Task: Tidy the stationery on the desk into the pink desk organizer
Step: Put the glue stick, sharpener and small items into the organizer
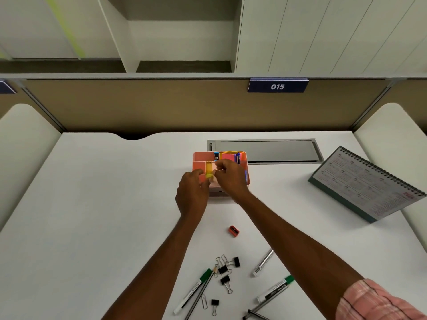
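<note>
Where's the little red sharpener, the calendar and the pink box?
red sharpener (pixel 233 231), head view, its top face.
calendar (pixel 369 185), head view, middle of its page.
pink organizer (pixel 203 156), head view, back left wall.

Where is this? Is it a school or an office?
Probably an office or library study cubicle: a white desk walled by tan partitions, a number sign reading 015, and a desk calendar.

Pink organizer (pixel 198 157) mid-desk; binder clips (pixel 223 270) loose nearer.
</note>
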### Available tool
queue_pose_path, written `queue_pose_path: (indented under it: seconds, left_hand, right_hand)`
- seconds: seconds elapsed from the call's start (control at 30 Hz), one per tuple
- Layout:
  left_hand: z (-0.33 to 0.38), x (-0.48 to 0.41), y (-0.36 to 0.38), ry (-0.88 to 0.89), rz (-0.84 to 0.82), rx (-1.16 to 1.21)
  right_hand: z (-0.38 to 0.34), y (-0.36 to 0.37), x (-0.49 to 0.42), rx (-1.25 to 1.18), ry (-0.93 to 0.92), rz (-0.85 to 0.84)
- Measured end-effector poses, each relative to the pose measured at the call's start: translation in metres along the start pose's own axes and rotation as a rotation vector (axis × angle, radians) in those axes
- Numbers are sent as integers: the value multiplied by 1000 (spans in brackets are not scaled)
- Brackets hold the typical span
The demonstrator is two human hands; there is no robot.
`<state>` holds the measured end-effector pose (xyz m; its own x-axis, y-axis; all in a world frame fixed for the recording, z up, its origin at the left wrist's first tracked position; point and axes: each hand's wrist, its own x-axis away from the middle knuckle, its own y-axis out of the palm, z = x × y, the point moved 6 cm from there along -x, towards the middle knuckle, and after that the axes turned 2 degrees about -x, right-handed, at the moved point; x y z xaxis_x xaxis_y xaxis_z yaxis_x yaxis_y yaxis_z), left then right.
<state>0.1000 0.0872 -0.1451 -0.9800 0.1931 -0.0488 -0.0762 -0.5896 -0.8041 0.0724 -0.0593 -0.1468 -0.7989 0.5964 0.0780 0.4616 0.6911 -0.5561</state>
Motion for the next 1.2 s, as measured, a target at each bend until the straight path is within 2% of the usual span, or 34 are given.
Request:
queue_pose_path:
  seconds: [0.13, 0.27, 0.4, 0.53, 0.87, 1.07, 1.2]
  left_hand:
    - [-3, 37, 2, 24, 16, 86]
    - [-18, 78, 29, 20, -144, 76]
    - [-29, 101, 61, 47, -337, 34]
    - [-30, 114, 81, 45, -407, -21]
    - [-23, 130, 96, 75, -258, -226]
    - [-15, 127, 84, 60, -270, -81]
    - [-3, 116, 61, 128, -210, -54]
  right_hand:
    - [9, -20, 23, -7, -63, 61]
    - [34, -39, 54, 18, -120, 87]
    - [65, -47, 79, 80, -99, 58]
    - [93, -51, 102, 99, -45, 41]
    - [134, -29, 129, 191, 75, -106]
    - [131, -34, 125, 135, 41, -118]
    - [111, -40, 113, 33, -5, -90]
